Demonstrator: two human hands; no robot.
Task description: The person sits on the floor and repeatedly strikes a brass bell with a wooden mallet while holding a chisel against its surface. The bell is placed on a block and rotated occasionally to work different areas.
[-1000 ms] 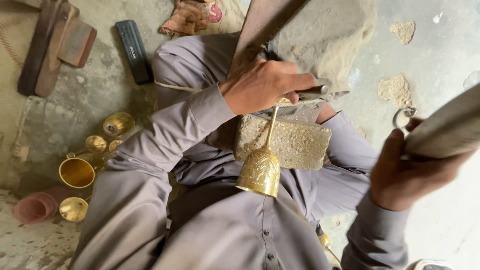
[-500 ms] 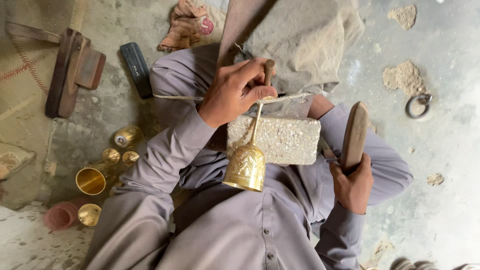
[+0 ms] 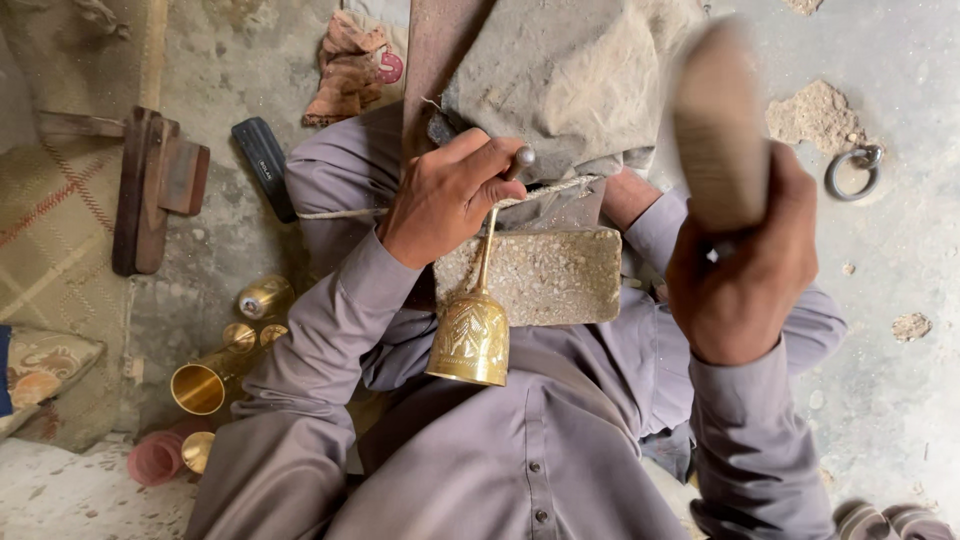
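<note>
Right hand (image 3: 742, 262) grips a wooden block (image 3: 718, 128) (blurred, outline unclear).

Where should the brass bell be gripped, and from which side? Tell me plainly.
Take the brass bell by its thin stem, from the upper end, where the left hand already pinches it. The stem runs up from the flared, engraved cup, which hangs mouth-down over the stone block; the cup is wide and smooth.

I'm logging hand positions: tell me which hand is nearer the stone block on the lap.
Left. The left hand grips the brass bell's handle right at the stone block's upper edge; the right hand, raising a blurred wooden mallet, sits off its right end.
</note>
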